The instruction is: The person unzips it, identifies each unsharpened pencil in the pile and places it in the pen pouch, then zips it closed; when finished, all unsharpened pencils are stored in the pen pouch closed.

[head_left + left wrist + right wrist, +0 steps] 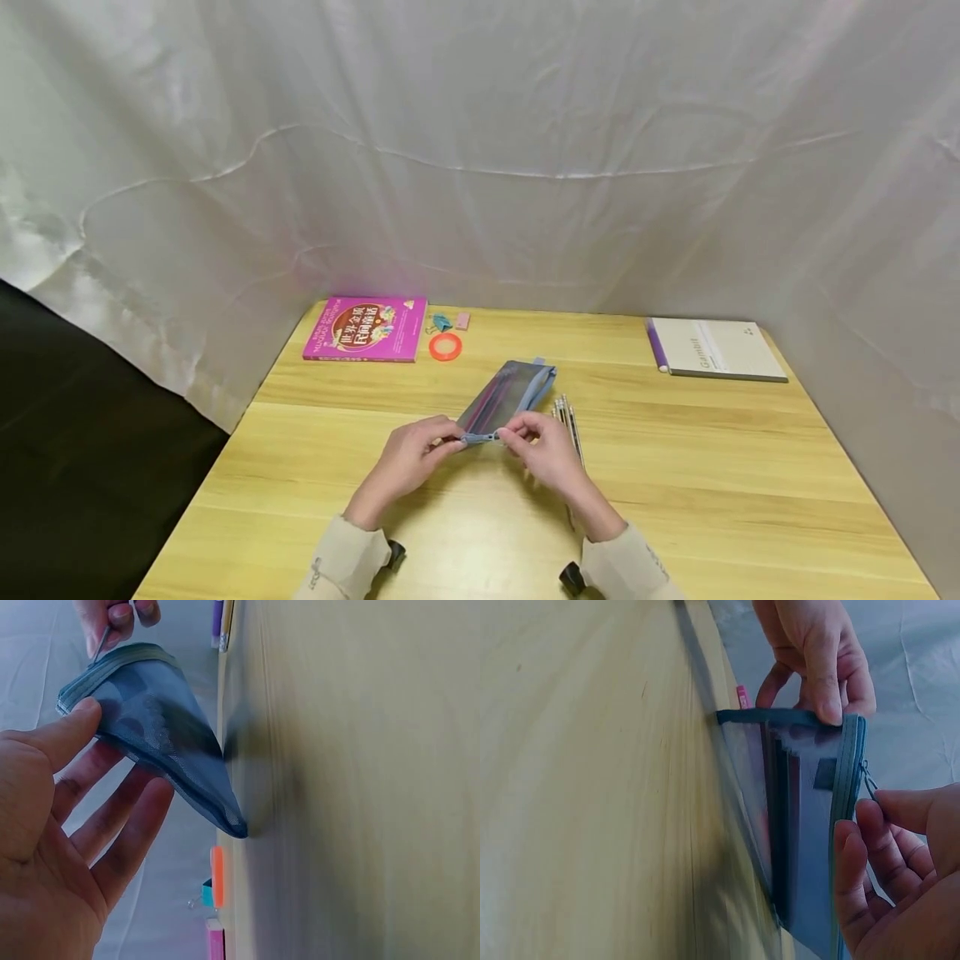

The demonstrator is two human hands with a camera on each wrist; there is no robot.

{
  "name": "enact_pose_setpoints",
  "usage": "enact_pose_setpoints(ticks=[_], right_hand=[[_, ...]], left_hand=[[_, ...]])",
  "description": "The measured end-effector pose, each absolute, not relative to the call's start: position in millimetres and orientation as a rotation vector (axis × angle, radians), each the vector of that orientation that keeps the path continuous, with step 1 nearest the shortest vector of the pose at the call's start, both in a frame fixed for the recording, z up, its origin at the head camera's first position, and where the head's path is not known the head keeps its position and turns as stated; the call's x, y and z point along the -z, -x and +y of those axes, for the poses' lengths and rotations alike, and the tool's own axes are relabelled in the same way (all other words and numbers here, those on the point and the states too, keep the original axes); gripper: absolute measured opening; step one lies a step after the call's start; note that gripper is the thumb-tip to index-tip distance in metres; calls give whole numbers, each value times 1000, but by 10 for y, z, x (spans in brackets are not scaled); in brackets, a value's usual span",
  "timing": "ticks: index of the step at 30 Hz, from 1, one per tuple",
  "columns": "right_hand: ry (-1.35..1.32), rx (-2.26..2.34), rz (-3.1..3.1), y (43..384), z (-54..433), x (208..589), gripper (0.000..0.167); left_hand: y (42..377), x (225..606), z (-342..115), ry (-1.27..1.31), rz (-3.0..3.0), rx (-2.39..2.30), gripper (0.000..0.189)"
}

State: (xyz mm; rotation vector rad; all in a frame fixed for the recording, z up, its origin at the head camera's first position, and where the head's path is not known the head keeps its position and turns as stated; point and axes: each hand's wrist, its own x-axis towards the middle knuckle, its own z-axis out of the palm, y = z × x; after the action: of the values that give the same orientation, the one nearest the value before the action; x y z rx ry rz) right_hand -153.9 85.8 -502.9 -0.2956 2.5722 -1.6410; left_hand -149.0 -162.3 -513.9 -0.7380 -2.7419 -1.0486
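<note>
A blue-grey mesh pencil case [487, 406] is held up off the table at its near end, with its zipper running along the top edge. My left hand [411, 457] pinches one corner of that end between thumb and fingers. In the right wrist view, the thumb and forefinger of my right hand [900, 862] grip the zipper pull [869, 781]. Dark, long shapes show through the mesh [782, 825], but what they are I cannot tell. Several pencils [564, 412] lie beside the case, partly hidden behind my right hand.
At the back left lies a pink-purple book [365, 330]. Near it are an orange-red tape roll [445, 347], a teal binder clip [441, 322] and a small pink block [463, 321]. A white notebook [723, 348] with a purple marker-like stick [656, 345] is at the back right.
</note>
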Motion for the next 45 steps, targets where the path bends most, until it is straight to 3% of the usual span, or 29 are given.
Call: enact_pose_setpoints(ticks=[17, 27, 45], right_hand=[[227, 1642, 2592, 1661, 925, 5068, 13], [303, 1589, 2613, 1618, 866, 5015, 15], [308, 1538, 2631, 1621, 913, 5015, 16]], left_hand=[[1484, 5120, -1770, 630, -2731, 1013, 3], [1443, 5050, -1694, 596, -2723, 763, 21], [1416, 5011, -1645, 658, -2553, 772, 7]])
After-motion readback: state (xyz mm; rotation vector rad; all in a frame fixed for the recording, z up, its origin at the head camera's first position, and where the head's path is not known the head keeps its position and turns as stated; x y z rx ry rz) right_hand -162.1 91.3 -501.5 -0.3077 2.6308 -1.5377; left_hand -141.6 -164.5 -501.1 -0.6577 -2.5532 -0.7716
